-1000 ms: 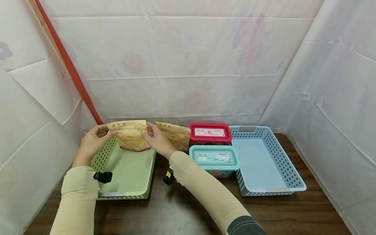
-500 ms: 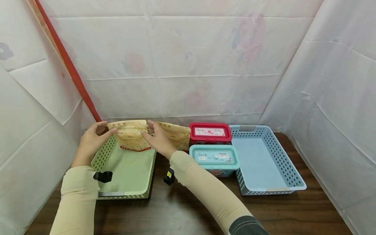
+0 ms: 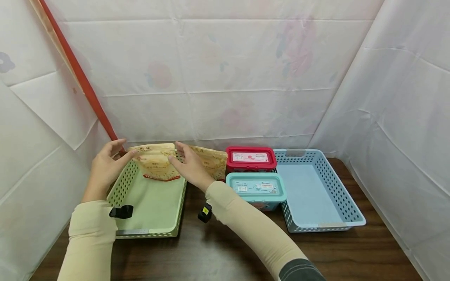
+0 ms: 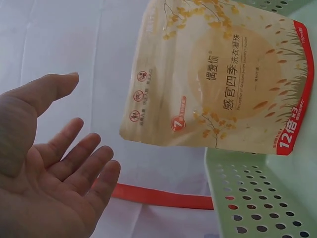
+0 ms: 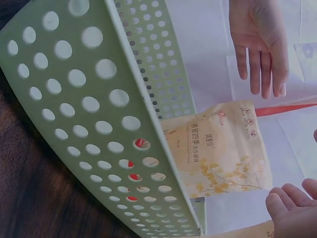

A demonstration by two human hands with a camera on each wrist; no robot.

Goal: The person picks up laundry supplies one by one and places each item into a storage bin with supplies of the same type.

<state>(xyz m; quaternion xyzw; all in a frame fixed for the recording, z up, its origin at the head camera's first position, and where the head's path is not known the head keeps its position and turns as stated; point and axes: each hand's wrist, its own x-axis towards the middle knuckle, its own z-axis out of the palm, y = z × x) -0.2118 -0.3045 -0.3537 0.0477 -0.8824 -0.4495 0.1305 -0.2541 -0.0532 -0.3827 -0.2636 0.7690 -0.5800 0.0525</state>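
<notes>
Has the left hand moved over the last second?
Yes. Against the green basket in the head view, the left hand has shifted slightly left, away from the pouch inside.

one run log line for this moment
pouch: in green basket; left hand: apart from pouch; right hand: beside pouch; teal tub: beside blue basket

Beige pouch (image 4: 218,84): "偶爱你", "感官四季洗衣凝珠", "7"; its red band (image 4: 296,133): "12倍×3". Lid labels (image 3: 250,157) too small.

Setting: looks like a makeshift rec. setup; bldg. type unclear.
Backdrop: creased white floral-print cloth sheets (image 3: 246,78), hung at back + L & R sides.
Surface: dk. brown wood-grain tabletop (image 3: 218,253).
Wrists: small blk. cams (image 3: 121,212) worn, 1 ea.
</notes>
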